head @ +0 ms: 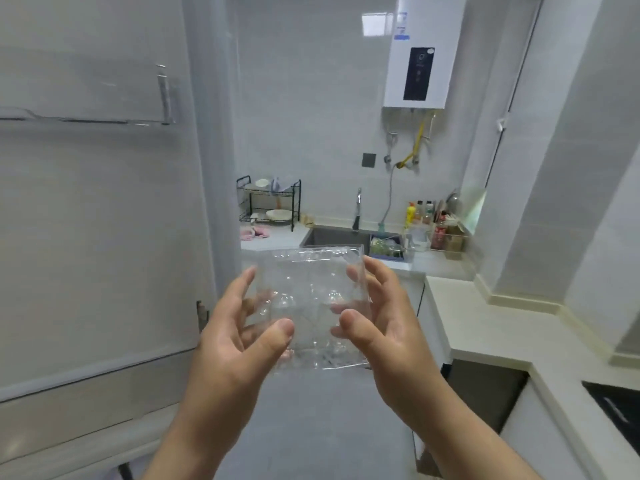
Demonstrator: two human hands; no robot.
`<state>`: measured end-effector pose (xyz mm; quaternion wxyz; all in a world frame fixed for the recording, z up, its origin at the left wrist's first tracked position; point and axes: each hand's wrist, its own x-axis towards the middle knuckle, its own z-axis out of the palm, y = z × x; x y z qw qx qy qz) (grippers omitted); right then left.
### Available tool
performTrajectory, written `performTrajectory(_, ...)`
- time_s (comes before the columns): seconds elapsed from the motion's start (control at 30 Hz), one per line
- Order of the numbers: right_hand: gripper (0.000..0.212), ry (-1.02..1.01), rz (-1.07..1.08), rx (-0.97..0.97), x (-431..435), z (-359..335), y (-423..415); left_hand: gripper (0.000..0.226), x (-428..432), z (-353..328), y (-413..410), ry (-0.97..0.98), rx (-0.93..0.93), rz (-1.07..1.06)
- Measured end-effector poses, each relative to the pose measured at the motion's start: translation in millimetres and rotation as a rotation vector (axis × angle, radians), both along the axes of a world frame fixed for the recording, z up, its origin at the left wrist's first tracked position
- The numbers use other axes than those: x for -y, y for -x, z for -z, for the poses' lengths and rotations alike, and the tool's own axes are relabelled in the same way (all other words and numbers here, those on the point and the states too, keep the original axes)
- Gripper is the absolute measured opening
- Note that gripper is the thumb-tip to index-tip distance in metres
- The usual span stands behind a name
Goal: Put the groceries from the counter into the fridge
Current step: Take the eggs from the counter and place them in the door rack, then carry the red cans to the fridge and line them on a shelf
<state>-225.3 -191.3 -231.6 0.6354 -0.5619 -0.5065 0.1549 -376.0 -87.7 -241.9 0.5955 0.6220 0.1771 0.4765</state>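
Observation:
A clear plastic clamshell tray (311, 299), which looks empty, is held up at chest height between both hands. My left hand (239, 327) grips its left side, thumb on the near face and fingers behind. My right hand (381, 317) grips the right side the same way. The open fridge door (104, 220) fills the left of the view, with a clear door shelf (86, 95) near its top. The fridge interior is out of view.
A white counter (502, 327) runs along the right, with a dark cooktop (616, 410) at its near end. Farther back are a sink (336, 237), a dish rack (268, 202), bottles (429, 220) and a wall water heater (419, 57). The grey floor lies below my hands.

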Motion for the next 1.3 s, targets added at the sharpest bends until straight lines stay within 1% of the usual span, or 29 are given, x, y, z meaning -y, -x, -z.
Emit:
performTrajectory(0.2,0.064,0.052,0.162,-0.007,67,8,-82,0.071,43,2,-100,-0.001,-0.054,0.159)
performTrajectory(0.33,0.059,0.055,0.295,-0.041,124,15,-135,0.081,87,6,-172,-0.026,-0.085,0.288)
performTrajectory(0.4,0.061,0.061,0.377,-0.067,155,18,-160,0.081,110,7,-209,-0.039,-0.098,0.352)
performTrajectory(0.5,0.065,0.109,0.500,-0.097,206,21,-196,0.095,148,13,-264,-0.066,-0.140,0.468)
performTrajectory(0.53,0.066,0.122,0.533,-0.107,223,22,-207,0.096,162,15,-281,-0.068,-0.150,0.507)
performTrajectory(0.6,0.071,0.148,0.600,-0.118,257,24,-226,0.087,189,19,-313,-0.062,-0.165,0.578)
performTrajectory(0.67,0.083,0.179,0.669,-0.128,290,28,-241,0.077,216,23,-341,-0.064,-0.186,0.650)
performTrajectory(0.7,0.085,0.184,0.700,-0.139,306,31,-248,0.078,228,24,-354,-0.077,-0.200,0.686)
performTrajectory(0.8,0.084,0.179,0.809,-0.187,351,39,-262,0.088,266,28,-390,-0.115,-0.232,0.801)
performTrajectory(0.9,0.070,0.191,0.915,-0.223,390,44,-273,0.089,304,30,-423,-0.147,-0.250,0.899)
performTrajectory(1.07,0.087,0.238,1.104,-0.284,447,58,-297,0.090,359,43,-477,-0.156,-0.309,1.072)
performTrajectory(1.1,0.088,0.235,1.133,-0.305,456,60,-302,0.088,370,46,-488,-0.152,-0.321,1.106)
performTrajectory(1.13,0.087,0.225,1.168,-0.330,465,62,-307,0.080,381,49,-499,-0.151,-0.327,1.145)
performTrajectory(1.2,0.083,0.206,1.237,-0.372,479,67,-320,0.052,402,55,-522,-0.154,-0.345,1.215)
performTrajectory(1.23,0.081,0.203,1.270,-0.393,486,70,-328,0.047,412,56,-533,-0.157,-0.349,1.256)
performTrajectory(1.3,0.081,0.201,1.337,-0.431,496,74,-343,0.048,428,59,-557,-0.190,-0.357,1.331)
